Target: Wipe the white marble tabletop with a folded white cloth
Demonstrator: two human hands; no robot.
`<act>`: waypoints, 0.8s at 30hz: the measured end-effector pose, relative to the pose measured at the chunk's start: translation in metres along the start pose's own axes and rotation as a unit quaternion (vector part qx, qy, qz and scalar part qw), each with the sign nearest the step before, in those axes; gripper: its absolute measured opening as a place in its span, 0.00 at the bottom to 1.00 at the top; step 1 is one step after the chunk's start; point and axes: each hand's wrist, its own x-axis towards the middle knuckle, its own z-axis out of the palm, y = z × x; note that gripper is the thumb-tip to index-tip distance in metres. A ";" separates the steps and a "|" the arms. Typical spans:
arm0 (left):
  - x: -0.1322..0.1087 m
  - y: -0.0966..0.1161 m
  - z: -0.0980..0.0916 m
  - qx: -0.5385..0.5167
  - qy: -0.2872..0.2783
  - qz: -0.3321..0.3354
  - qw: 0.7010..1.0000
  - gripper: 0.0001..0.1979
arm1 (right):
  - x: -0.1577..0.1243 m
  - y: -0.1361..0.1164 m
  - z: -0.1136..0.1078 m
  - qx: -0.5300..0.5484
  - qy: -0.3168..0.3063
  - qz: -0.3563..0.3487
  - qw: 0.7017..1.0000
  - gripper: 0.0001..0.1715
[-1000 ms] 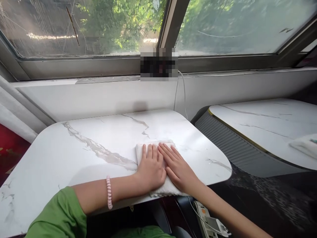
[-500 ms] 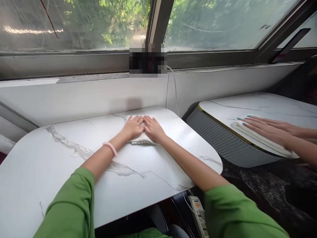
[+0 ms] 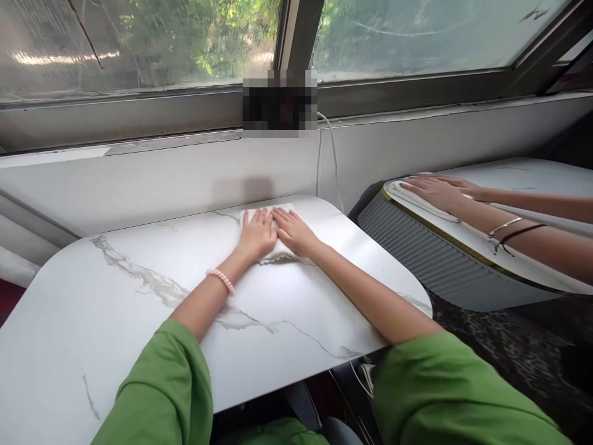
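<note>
Both palms press on a folded white cloth (image 3: 280, 252) near the far edge of a white marble-patterned table (image 3: 287, 358). My left hand (image 3: 257, 235) lies flat on the cloth's left part, fingers extended and slightly apart; a pink bead bracelet circles that wrist. On the cloth's right part rests my right hand (image 3: 296, 232), also flat, its fingertips close to the left hand's. Much of the cloth is hidden under the hands, with its frilled near edge showing.
At right, another person's hands (image 3: 438, 190) press a white cloth (image 3: 424, 203) on a second table with a ribbed grey side (image 3: 417, 253). A white cable (image 3: 333, 154) hangs down the wall from a blurred dark object (image 3: 280, 108) on the sill.
My hands and the cloth have slid slightly farther toward the wall. The other person's hands and cloth have moved to the far left corner of their table. The view has shifted a little.
</note>
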 end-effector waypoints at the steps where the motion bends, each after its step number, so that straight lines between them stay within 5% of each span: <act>1: -0.008 0.014 0.000 -0.003 -0.003 0.009 1.000 0.26 | -0.017 0.004 -0.003 0.001 0.002 -0.014 1.000 0.33; 8: -0.061 0.136 0.000 -0.014 -0.024 0.059 0.998 0.29 | -0.158 0.037 -0.030 -0.016 0.043 -0.066 0.997 0.34; 12: -0.076 0.180 0.001 -0.017 -0.032 0.101 0.994 0.30 | -0.208 0.044 -0.045 -0.020 0.054 -0.052 0.997 0.35; 18: -0.067 0.181 0.001 -0.030 -0.038 0.123 0.991 0.29 | -0.209 0.050 -0.047 -0.027 0.039 -0.023 0.999 0.36; 24: -0.017 0.148 0.011 -0.031 -0.021 0.124 0.992 0.28 | -0.152 0.077 -0.037 -0.012 0.019 0.004 1.000 0.34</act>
